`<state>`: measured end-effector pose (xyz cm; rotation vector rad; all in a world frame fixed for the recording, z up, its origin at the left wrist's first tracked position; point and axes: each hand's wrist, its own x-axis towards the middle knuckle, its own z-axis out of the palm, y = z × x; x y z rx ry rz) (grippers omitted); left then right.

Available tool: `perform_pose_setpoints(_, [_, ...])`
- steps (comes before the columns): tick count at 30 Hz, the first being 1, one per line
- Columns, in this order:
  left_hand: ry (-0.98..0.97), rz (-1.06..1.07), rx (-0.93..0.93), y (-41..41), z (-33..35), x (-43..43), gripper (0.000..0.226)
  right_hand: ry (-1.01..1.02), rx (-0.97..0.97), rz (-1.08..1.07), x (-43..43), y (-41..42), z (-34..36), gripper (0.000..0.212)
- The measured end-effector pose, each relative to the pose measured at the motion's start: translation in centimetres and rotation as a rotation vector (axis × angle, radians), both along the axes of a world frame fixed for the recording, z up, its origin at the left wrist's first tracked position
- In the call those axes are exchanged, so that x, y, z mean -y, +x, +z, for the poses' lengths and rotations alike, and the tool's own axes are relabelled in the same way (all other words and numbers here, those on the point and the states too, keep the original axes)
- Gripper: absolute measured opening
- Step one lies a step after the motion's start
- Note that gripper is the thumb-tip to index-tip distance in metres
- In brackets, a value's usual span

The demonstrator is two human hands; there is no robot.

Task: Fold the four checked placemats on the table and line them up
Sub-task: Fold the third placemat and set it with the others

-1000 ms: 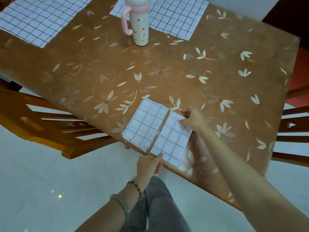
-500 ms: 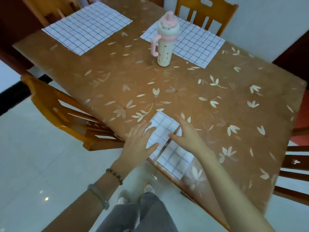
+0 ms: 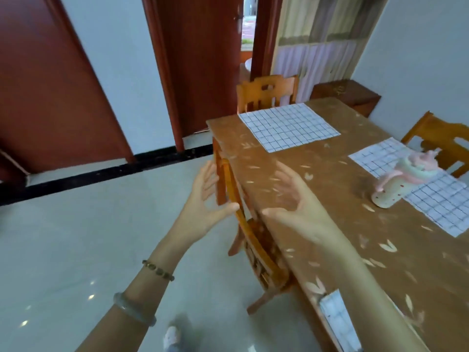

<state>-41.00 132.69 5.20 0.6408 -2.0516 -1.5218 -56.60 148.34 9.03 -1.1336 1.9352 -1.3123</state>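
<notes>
Looking along the table (image 3: 342,224) from its near corner, I see the left hand (image 3: 205,204) raised just off the table's long edge. It is in front of the top rail of a chair (image 3: 243,232) tucked under that side. Its fingers are straight and spread, thumb out, and it holds nothing. The right hand (image 3: 297,207) is up over the table near the same edge, also spread wide and holding nothing. The two palms are turned roughly toward each other, with a gap between them.

A folded mat (image 3: 337,323) lies at the table's near edge, at the bottom of my view, partly hidden behind the right forearm. It is blurred, so I cannot tell whether one piece lies there or more. A far mat (image 3: 286,125) lies flat and unfolded at the table's far end, in front of a second chair (image 3: 266,95). A side mat (image 3: 436,207) lies flat along the right edge, by a third chair (image 3: 441,146). A cup (image 3: 403,184) with a pink lid and handle stands at that mat's near edge, smeared by motion.

A bead bracelet (image 3: 158,270) and a pale bangle (image 3: 134,313) sit on the left wrist. Beyond the hands are a pale tiled floor (image 3: 76,237) and a dark red door (image 3: 50,97).
</notes>
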Motion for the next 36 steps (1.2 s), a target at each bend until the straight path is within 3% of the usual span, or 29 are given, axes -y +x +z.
perform_pose_setpoints(8, [0.03,0.053,-0.026,9.6,0.3,15.8,0.104,-0.017,0.148,0.104,17.1,7.3,-1.0,0.094])
perform_pose_setpoints(15, [0.025,0.007,0.02,11.7,-0.3,25.3,0.103,-0.02,0.194,0.061,27.0,9.5,-1.7,0.097])
perform_pose_setpoints(24, [0.037,-0.071,0.081,6.0,-3.1,37.5,0.104,-0.01,0.206,0.004,38.7,4.2,-4.4,0.088])
perform_pose_setpoints(36, [0.095,-0.107,0.088,-8.8,-3.0,57.2,0.101,-0.02,0.248,-0.083,56.3,-9.7,-4.9,0.093])
